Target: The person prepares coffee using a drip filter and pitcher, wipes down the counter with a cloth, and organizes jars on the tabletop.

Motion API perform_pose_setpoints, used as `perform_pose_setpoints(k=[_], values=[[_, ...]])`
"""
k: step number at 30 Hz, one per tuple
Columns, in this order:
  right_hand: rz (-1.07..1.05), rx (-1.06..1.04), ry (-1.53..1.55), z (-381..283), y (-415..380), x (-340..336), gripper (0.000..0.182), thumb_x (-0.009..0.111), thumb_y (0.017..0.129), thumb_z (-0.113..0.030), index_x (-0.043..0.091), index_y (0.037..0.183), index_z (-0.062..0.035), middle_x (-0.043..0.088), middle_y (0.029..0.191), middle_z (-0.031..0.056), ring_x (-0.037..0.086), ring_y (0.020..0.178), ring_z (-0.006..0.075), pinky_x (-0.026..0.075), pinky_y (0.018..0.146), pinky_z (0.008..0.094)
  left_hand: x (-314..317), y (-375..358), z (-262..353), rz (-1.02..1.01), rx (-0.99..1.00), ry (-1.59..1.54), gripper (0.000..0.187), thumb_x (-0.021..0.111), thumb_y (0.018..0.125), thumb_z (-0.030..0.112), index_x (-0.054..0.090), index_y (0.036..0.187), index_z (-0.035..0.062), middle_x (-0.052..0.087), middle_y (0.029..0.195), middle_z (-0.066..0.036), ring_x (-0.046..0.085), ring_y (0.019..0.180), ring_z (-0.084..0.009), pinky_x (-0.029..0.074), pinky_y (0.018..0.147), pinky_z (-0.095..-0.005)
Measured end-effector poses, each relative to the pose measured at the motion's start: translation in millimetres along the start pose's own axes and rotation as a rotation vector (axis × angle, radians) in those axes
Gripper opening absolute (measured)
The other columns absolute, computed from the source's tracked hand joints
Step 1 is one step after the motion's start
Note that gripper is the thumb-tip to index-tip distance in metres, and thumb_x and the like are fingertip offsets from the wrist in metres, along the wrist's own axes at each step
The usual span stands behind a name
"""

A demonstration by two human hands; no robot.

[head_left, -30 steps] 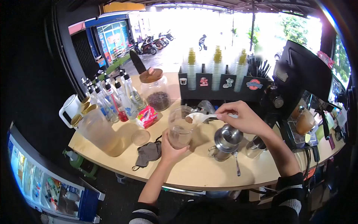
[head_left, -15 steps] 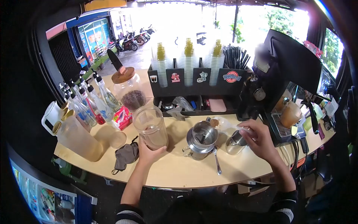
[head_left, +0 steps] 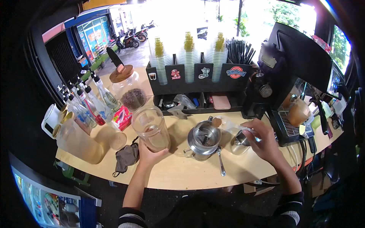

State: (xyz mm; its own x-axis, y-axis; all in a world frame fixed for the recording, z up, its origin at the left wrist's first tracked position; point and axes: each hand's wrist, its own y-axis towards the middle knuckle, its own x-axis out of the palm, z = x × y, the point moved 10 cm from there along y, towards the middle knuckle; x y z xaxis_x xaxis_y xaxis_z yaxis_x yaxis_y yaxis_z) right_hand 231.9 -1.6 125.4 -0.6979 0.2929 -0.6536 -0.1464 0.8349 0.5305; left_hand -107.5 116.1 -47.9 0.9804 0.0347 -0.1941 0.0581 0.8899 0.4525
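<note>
My left hand [head_left: 151, 154] is wrapped round the lower part of a clear jar [head_left: 152, 131], which stands open on the wooden counter. Between the fingers of my right hand [head_left: 262, 138] is the handle of a pale plastic spoon [head_left: 232, 126]. Brown powder [head_left: 217, 122] shows in its bowl, at the upper right rim of a metal filter cup [head_left: 206, 136]. Dark material lies inside the cup, which sits on a glass mug [head_left: 190, 152]. A metal pitcher [head_left: 239, 143] stands beneath my right hand, and a metal teaspoon [head_left: 221, 162] lies beside the mug.
Left on the counter [head_left: 182, 176] are a grey pouch [head_left: 127, 155], pump bottles [head_left: 85, 106], a frosted jug [head_left: 80, 140] and a jar with a wooden lid [head_left: 131, 91]. Behind stands a black organizer [head_left: 205, 88] with cups and straws. A coffee machine [head_left: 291, 125] is at right.
My right hand and the spoon have shifted slightly left, and the spoon's bowl is now closer over the filter cup's rim. The whole view has moved a little. My left hand still holds the jar.
</note>
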Motion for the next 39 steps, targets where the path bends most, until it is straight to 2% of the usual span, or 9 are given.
perform_pose_setpoints(k=[3,6,16,19,22,27,36,39], values=[[-0.090,0.040,-0.017,0.4,2.7,8.1,0.014,0.062,0.086,-0.002,0.064,0.100,-0.0018,0.060,0.080,0.0117,0.057,0.064,0.0236,0.046,0.057,0.0334,-0.8,-1.0,-0.8,0.006,0.000,0.013,0.101,0.091,0.049,0.024,0.039,0.133,-0.0012,0.052,0.125,-0.013,0.052,0.117,-0.0226,0.041,0.100,-0.0365],[-0.036,0.004,0.013,-0.3,4.6,6.3,0.014,0.062,0.086,-0.002,0.065,0.099,-0.0018,0.059,0.078,0.0109,0.057,0.063,0.0219,0.044,0.056,0.0321,0.3,0.8,1.9,0.001,0.008,0.017,0.100,0.090,0.050,0.023,0.039,0.133,-0.0009,0.052,0.126,-0.012,0.052,0.117,-0.0228,0.040,0.100,-0.0364],[-0.059,0.031,0.056,12.1,8.1,18.7,0.019,0.060,0.085,0.001,0.063,0.104,-0.0016,0.059,0.080,0.0115,0.054,0.064,0.0209,0.043,0.057,0.0317,0.0,0.5,-13.6,-0.031,-0.015,0.020,0.100,0.090,0.049,0.024,0.040,0.132,0.0001,0.052,0.125,-0.013,0.052,0.117,-0.0231,0.041,0.100,-0.0369],[-0.073,-0.030,0.066,7.9,8.2,26.2,0.019,0.059,0.085,0.001,0.062,0.104,-0.0012,0.057,0.079,0.0116,0.054,0.064,0.0216,0.043,0.057,0.0324,0.0,0.0,-9.4,-0.021,-0.001,0.036,0.099,0.090,0.050,0.024,0.040,0.132,-0.0002,0.053,0.124,-0.013,0.053,0.115,-0.0231,0.041,0.099,-0.0369],[-0.068,0.008,0.075,10.6,8.1,27.4,0.019,0.060,0.085,0.000,0.062,0.104,-0.0012,0.057,0.080,0.0126,0.054,0.065,0.0246,0.044,0.059,0.0328,-0.8,0.3,-12.6,-0.021,-0.001,0.036,0.098,0.090,0.050,0.025,0.041,0.131,-0.0006,0.055,0.123,-0.013,0.054,0.114,-0.0230,0.042,0.098,-0.0367],[-0.121,-0.049,0.029,8.2,7.3,35.9,0.020,0.059,0.087,-0.002,0.061,0.106,-0.0022,0.058,0.083,0.0150,0.058,0.071,0.0313,0.046,0.063,0.0358,0.5,0.2,-9.3,-0.020,0.003,0.026,0.097,0.091,0.049,0.026,0.043,0.129,-0.0007,0.056,0.121,-0.013,0.055,0.112,-0.0229,0.043,0.097,-0.0366],[-0.032,-0.060,0.034,8.5,6.6,24.8,0.019,0.059,0.087,-0.002,0.062,0.106,-0.0030,0.060,0.085,0.0139,0.059,0.072,0.0313,0.047,0.064,0.0362,-2.2,-0.2,-8.1,0.024,0.036,-0.005,0.095,0.090,0.050,0.027,0.045,0.128,-0.0017,0.057,0.120,-0.013,0.056,0.111,-0.0231,0.043,0.096,-0.0364],[-0.070,-0.047,0.021,10.1,6.8,25.5,0.019,0.059,0.086,-0.002,0.062,0.105,-0.0024,0.061,0.086,0.0138,0.059,0.072,0.0307,0.047,0.064,0.0356,-1.4,-0.3,-17.5,-0.020,0.011,0.033,0.095,0.090,0.050,0.027,0.044,0.128,-0.0016,0.057,0.120,-0.013,0.056,0.111,-0.0234,0.043,0.096,-0.0362]])
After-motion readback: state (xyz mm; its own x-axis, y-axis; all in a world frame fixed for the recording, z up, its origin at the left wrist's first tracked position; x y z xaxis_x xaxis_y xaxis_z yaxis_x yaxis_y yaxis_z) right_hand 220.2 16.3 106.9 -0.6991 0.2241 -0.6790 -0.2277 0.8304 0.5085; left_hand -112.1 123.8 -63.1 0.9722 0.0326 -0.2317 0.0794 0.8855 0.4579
